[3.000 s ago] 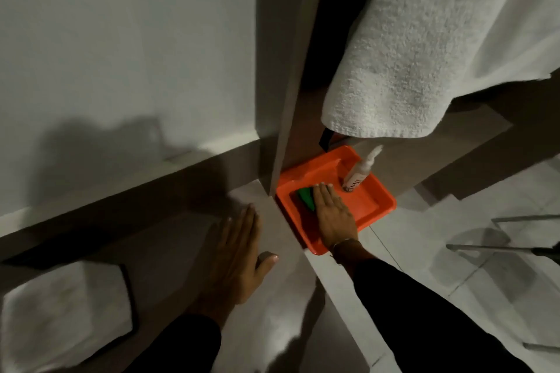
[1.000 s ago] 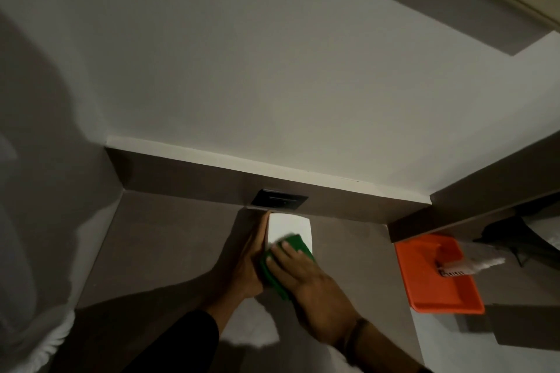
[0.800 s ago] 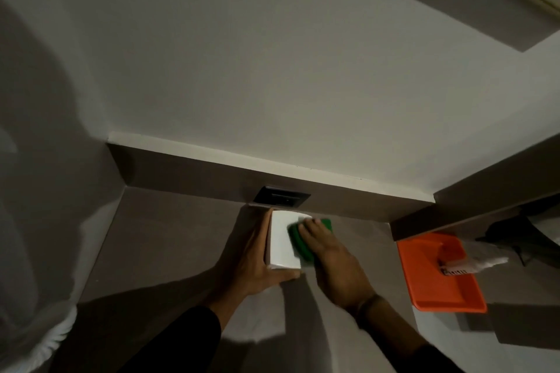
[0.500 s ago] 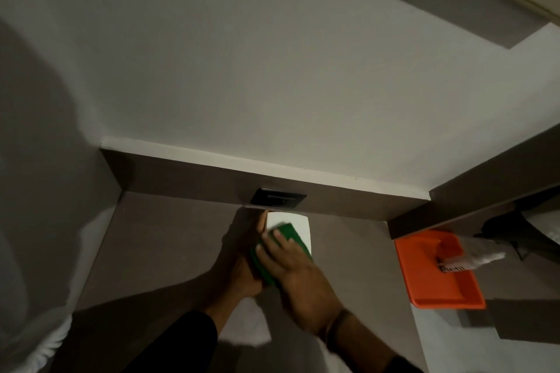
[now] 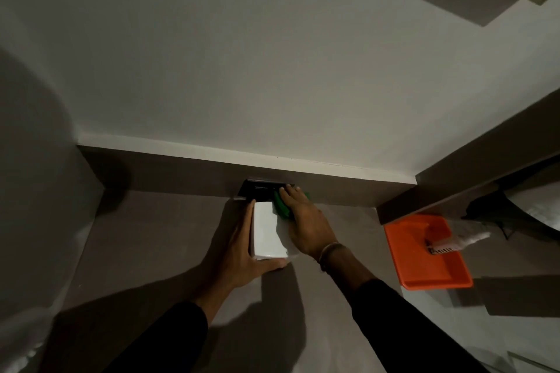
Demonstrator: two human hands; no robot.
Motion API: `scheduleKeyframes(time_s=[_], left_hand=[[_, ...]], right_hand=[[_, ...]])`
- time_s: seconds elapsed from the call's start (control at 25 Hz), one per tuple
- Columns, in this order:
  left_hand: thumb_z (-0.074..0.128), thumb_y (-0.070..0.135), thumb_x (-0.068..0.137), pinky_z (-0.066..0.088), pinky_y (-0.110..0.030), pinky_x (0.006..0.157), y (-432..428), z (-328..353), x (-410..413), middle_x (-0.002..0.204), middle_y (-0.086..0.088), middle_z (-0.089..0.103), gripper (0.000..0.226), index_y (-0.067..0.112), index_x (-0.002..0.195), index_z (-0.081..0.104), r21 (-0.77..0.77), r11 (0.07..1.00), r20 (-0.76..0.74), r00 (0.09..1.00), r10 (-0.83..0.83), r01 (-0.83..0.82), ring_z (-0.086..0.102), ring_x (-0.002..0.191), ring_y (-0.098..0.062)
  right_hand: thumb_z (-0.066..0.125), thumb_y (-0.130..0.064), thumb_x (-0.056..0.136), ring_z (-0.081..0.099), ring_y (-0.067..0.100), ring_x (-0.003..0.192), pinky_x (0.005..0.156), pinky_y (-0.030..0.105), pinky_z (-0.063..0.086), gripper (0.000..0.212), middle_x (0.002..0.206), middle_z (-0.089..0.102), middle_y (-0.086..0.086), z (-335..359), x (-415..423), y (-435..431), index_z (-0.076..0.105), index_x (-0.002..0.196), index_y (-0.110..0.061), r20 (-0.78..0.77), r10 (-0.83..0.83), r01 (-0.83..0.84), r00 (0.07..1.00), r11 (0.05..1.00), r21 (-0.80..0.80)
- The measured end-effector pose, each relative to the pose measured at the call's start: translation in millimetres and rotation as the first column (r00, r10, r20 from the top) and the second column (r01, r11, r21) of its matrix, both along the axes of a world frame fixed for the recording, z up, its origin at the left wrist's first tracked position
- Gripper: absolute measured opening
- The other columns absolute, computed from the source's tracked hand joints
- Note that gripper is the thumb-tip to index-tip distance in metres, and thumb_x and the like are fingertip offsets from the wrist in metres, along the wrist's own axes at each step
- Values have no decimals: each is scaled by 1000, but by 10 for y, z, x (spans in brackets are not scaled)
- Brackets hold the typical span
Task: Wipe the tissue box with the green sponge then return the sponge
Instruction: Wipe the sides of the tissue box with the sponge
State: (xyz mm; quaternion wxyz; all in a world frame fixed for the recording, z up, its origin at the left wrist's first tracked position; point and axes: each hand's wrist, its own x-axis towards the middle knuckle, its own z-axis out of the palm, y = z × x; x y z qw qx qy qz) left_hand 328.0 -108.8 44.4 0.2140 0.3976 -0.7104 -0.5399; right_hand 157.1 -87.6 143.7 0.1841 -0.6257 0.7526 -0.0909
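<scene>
Right hand [image 5: 306, 221] pressing green sponge [image 5: 281, 206] flat at tissue box [image 5: 266, 232] far end, long axis toward tabletop back edge; left hand [image 5: 242, 254] clasping box's left side.

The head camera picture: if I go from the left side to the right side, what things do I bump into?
Left hand → tissue box → green sponge under the right hand → orange tray → white spray bottle lying on the tray.
</scene>
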Motion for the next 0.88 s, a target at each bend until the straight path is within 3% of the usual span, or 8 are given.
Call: scheduleKeyframes(time_s=[0.12,0.2,0.28,0.4,0.6,0.68,0.8,0.88], left_hand=[[92,62,55,9,4,112,69,-55,-126,151,19,19,147,30,158,-7,12,996,64,995,83,-84,34,147,-29],[87,71,56,18,-24,129,104,13,-248,160,33,9,146,48,154,-20,-2,994,24,994,109,-109,28,153,-38],[97,39,62,20,-32,130,162,190,-278,168,14,10,147,26,159,-13,-79,992,162,981,108,-96,20,158,-33],[99,28,61,29,-37,128,141,148,-79,163,8,21,135,33,156,2,28,998,-2,999,51,-51,25,153,-15],[96,41,64,23,10,98,84,174,47,145,18,31,131,19,162,12,15,999,26,999,36,-36,34,131,1],[91,58,63,27,-5,114,92,137,50,154,16,31,131,23,162,12,-14,999,42,998,38,-38,34,138,1],[86,27,77,25,-35,127,134,62,71,168,-9,28,107,12,160,21,22,994,129,986,101,-104,28,156,-24],[75,17,84,29,-40,125,171,46,39,161,-19,39,83,5,154,33,39,998,179,983,48,-56,37,151,-34]], right_hand=[[49,-8,95,10,30,154,124,47,20,71,167,17,6,-4,83,40,18,158,-19,-134,104,-105,985,994,2],[49,-8,92,7,32,154,124,50,17,75,167,15,8,17,169,58,16,159,-18,-192,178,-180,965,984,7],[49,-9,89,6,33,154,125,50,14,78,167,15,9,48,267,39,15,159,-17,-213,257,-261,943,965,10],[52,-9,88,8,33,153,125,48,9,79,167,15,11,65,316,63,17,158,-18,-208,346,-350,915,937,20],[49,-5,91,9,30,154,123,50,21,77,167,13,6,125,-63,178,15,159,-22,-151,171,-166,974,985,45],[54,-13,92,8,30,154,123,52,21,78,167,12,6,140,51,195,14,159,-21,-155,146,-139,977,989,56],[70,-34,85,2,28,153,125,50,10,95,168,9,5,84,438,315,11,159,-22,-196,296,-291,935,955,53],[60,-23,92,-1,26,154,125,45,5,83,168,8,2,84,496,504,11,159,-26,-210,380,-382,901,924,35]])
